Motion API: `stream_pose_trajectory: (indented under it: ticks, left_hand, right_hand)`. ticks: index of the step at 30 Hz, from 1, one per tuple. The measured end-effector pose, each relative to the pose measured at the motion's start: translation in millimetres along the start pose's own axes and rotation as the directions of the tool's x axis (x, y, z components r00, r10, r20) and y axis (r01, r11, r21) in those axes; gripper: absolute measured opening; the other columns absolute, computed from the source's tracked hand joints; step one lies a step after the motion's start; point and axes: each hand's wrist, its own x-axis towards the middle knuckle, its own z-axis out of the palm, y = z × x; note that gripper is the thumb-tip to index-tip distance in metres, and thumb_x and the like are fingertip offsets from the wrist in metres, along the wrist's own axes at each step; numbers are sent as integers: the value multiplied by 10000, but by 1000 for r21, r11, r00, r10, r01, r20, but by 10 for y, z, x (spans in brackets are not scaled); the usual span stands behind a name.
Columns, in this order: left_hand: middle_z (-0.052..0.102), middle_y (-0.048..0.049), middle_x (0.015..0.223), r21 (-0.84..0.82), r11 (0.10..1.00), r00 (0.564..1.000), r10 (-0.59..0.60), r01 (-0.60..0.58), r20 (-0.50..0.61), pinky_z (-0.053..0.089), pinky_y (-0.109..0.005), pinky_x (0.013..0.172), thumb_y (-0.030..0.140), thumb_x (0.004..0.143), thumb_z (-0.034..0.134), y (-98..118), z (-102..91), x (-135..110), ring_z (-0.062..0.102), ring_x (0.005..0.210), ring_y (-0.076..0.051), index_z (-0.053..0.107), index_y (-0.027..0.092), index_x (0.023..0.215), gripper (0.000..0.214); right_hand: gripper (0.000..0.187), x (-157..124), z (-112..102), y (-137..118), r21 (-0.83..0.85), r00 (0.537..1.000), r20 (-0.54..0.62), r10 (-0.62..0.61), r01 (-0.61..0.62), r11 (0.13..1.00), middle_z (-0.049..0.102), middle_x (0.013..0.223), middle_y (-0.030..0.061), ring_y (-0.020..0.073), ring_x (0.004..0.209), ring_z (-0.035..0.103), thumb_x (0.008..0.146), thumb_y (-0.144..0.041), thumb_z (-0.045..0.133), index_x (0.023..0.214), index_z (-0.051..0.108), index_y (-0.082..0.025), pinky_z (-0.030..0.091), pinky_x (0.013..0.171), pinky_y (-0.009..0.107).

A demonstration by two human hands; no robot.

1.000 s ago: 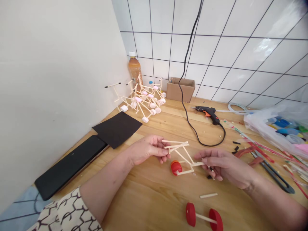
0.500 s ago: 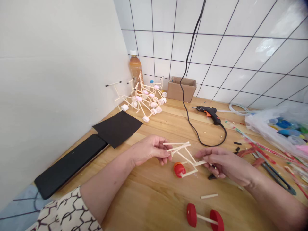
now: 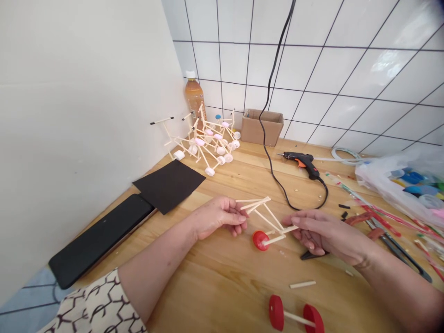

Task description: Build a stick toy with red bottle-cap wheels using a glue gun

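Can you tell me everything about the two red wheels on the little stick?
The two red wheels on a stick look like plastic bottle caps, joined by one pale wooden stick as an axle. They stand on edge, slightly tilted, on the wooden tabletop, close to the picture's bottom edge. No hand touches them.

A wooden countertop (image 3: 211,296) carries everything here. The landmark is a black hot glue gun (image 3: 301,162) lying on it, with a cardboard box (image 3: 261,128) behind it. Left of the gun sit a heap of stick frames with white wheels (image 3: 204,145) and a square black sheet (image 3: 169,186), and further left a long black pad (image 3: 100,240). Right of the gun lie a plastic bag of bottle caps (image 3: 398,189) and a red-handled tool (image 3: 374,224). Well in front of it rest a loose wooden stick (image 3: 302,284) and a pair of red caps joined by a stick (image 3: 294,318).
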Motion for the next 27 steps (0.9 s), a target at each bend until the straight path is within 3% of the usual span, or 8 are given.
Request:
stream_pose_trajectory:
  ticks: [6, 13, 17, 21, 27]
  left_hand:
    - [651, -44, 625, -74, 997, 999, -34, 32, -23, 442, -191, 488, 202, 658, 698, 26, 5, -10, 563, 490, -83, 633, 71, 856, 247]
    - [657, -64, 639, -177, 981, 993, -95, 82, -64, 463, -178, 490, 139, 667, 666, 44, 20, -4, 574, 521, -84, 612, 72, 746, 116]
    - [647, -59, 598, -74, 992, 985, -109, 100, -130, 446, -189, 452, 129, 698, 605, 55, 43, -18, 562, 474, -93, 538, 98, 709, 75]
    - [626, -21, 539, 85, 991, 965, -78, 102, -249, 414, -202, 409, 85, 668, 552, 81, 26, -62, 530, 437, -108, 471, 130, 835, 191]
    - [580, 34, 541, 365, 924, 941, 19, 112, -337, 370, -198, 433, 137, 671, 526, 161, -52, -133, 487, 461, -100, 466, 147, 933, 269]
  right_hand:
    - [363, -4, 7, 0, -117, 999, -27, -16, 13, 993, 496, 576, -42, 22, 392, 384, 726, -474, 623, 846, 569, -136, 214, 343, 145]
    - [399, -9, 1, 35, -187, 999, -26, -44, 38, 982, 461, 556, -57, 14, 351, 343, 744, -534, 562, 788, 577, -138, 162, 340, 166]
    - [396, -35, -12, 26, -203, 999, -23, -49, 44, 978, 439, 535, -63, 19, 351, 322, 742, -534, 553, 767, 575, -140, 168, 351, 178]
    - [376, -47, -15, 1, -258, 998, -21, -58, 51, 965, 442, 529, -58, 27, 357, 322, 782, -515, 499, 757, 567, -146, 173, 360, 186]
    - [391, -19, -21, -29, -329, 997, 12, -77, 77, 941, 406, 515, -59, 33, 357, 304, 814, -509, 436, 718, 550, -147, 171, 353, 189]
